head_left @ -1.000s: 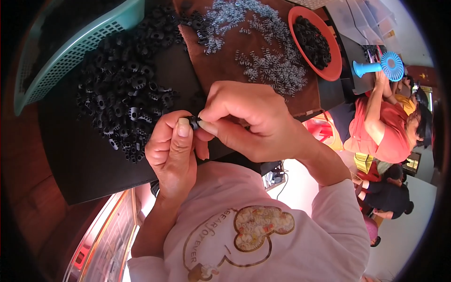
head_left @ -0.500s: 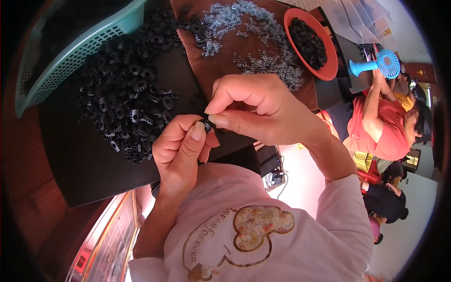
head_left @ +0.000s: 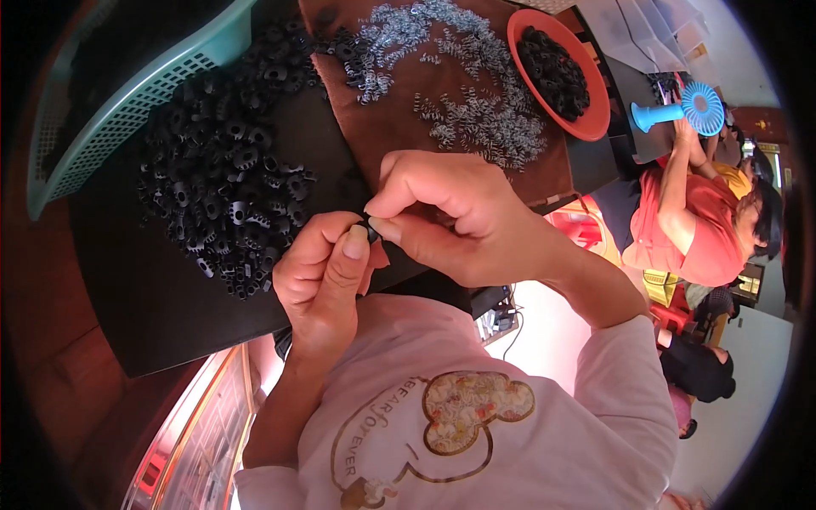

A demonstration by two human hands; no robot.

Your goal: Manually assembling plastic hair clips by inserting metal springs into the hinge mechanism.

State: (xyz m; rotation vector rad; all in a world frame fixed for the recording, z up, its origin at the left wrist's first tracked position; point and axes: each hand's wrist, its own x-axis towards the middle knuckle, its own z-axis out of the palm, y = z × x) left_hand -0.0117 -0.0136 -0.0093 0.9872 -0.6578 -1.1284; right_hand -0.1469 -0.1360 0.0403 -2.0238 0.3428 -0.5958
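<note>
My left hand (head_left: 316,270) is closed on a small black plastic piece (head_left: 371,231), pinched between thumb and fingers. My right hand (head_left: 463,211) meets it there, thumb and forefinger pinched together at the top of the piece. Most of the piece is covered by fingertips, and I cannot make out whether anything else sits between the right fingertips. Left of my hands, a heap of small black plastic pieces (head_left: 217,183), some with toothed edges, lies on the dark table (head_left: 170,319). Beyond my right hand, many small metal springs (head_left: 489,127) are spread over a brown cloth (head_left: 365,136).
A green perforated basket (head_left: 140,106) stands tilted at the far left. An orange bowl (head_left: 597,119) of black pieces sits at the far right. Further right, a person in a red shirt (head_left: 688,217) sits by a blue fan (head_left: 701,109).
My right hand has shifted slightly down and left, its fingertips closer over the black piece. The left hand stays almost in place.
</note>
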